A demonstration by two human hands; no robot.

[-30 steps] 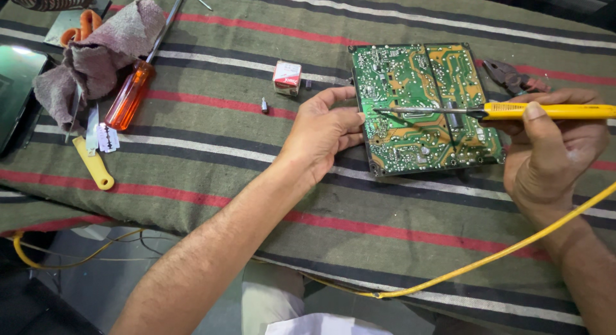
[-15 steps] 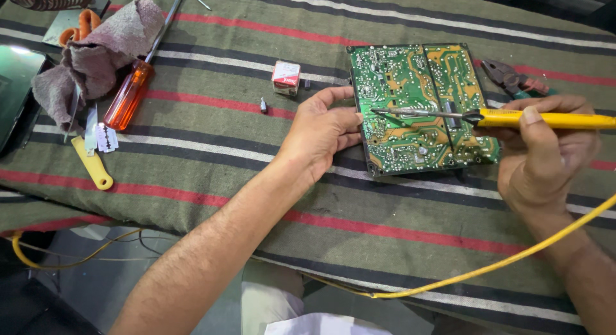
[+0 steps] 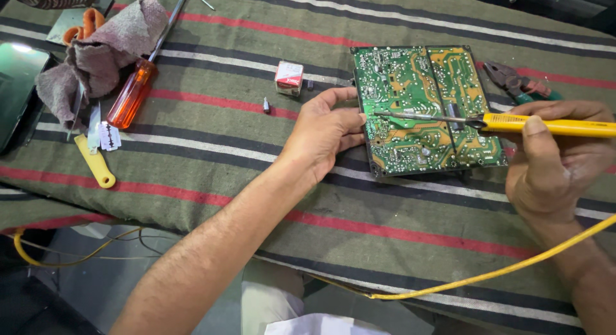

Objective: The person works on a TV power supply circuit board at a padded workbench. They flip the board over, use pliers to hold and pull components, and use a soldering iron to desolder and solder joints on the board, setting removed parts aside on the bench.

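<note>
1. Our left hand (image 3: 324, 133) rests open, fingers steadying the left edge of the green circuit board (image 3: 423, 110) on the striped tabletop (image 3: 212, 155)
2. A small red-and-white box (image 3: 289, 77) sits just left of the board
3. Our right hand (image 3: 555, 158) grips the yellow soldering iron (image 3: 513, 123), its tip on the board; soldering looks underway, unfinished

Green circuit board (image 3: 423, 110) flat, solder-side up; yellow soldering iron (image 3: 545, 124) tip on it

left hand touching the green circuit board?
Touching. Head view: left hand fingertips press the left edge of the green circuit board, with no gap.
</note>
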